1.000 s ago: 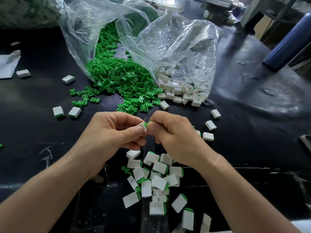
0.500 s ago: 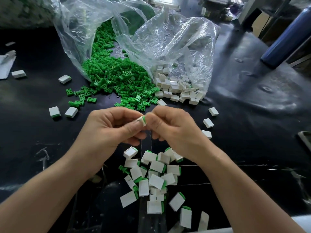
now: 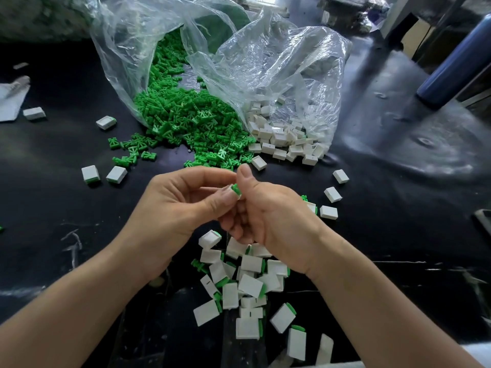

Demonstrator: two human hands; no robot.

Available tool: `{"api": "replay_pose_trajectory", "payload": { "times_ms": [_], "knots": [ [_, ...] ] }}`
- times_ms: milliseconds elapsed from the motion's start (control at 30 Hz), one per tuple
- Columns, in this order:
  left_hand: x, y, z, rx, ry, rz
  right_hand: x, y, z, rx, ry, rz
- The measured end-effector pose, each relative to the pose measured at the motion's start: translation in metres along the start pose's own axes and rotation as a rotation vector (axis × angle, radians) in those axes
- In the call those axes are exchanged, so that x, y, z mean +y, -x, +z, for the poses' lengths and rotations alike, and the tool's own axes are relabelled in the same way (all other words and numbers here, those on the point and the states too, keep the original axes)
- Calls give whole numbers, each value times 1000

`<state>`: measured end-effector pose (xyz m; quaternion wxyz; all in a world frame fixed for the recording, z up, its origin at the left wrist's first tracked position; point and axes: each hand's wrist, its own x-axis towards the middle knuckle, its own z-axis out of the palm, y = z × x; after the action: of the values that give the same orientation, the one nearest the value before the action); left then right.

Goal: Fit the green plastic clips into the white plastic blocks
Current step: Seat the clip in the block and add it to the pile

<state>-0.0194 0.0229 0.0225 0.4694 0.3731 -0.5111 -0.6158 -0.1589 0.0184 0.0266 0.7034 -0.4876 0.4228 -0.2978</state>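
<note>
Between my two hands sits a small white block with a green clip [image 3: 235,189] showing at its top. My left hand [image 3: 183,205] pinches this block between thumb and fingers. My right hand [image 3: 268,211] is against the same piece, thumb raised above it and fingers curled below; most of the block is hidden. A heap of loose green clips [image 3: 186,120] spills from a clear bag [image 3: 127,62] behind. Loose white blocks [image 3: 281,139] spill from a second clear bag [image 3: 292,75]. Below my hands lies a pile of white blocks with green clips fitted [image 3: 247,282].
Single white blocks lie scattered on the black table: two at the left [image 3: 103,174], one at the far left [image 3: 34,113], three at the right [image 3: 332,193]. A blue cylinder [image 3: 457,65] stands at the back right. A white sheet [image 3: 10,102] lies at the left edge.
My right thumb has lifted off the piece and now points up. The green clip shows more at the block's top. The camera has shifted slightly.
</note>
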Motion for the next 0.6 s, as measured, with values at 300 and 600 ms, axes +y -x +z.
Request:
{"api": "replay_pose_trajectory", "payload": {
  "times_ms": [300,600],
  "knots": [
    [3,1,2,-9,23,8,0,0,0,38,97,-51],
    [2,-1,-4,18,36,-15,-4,3,0,96,218,-83]
  ]
}}
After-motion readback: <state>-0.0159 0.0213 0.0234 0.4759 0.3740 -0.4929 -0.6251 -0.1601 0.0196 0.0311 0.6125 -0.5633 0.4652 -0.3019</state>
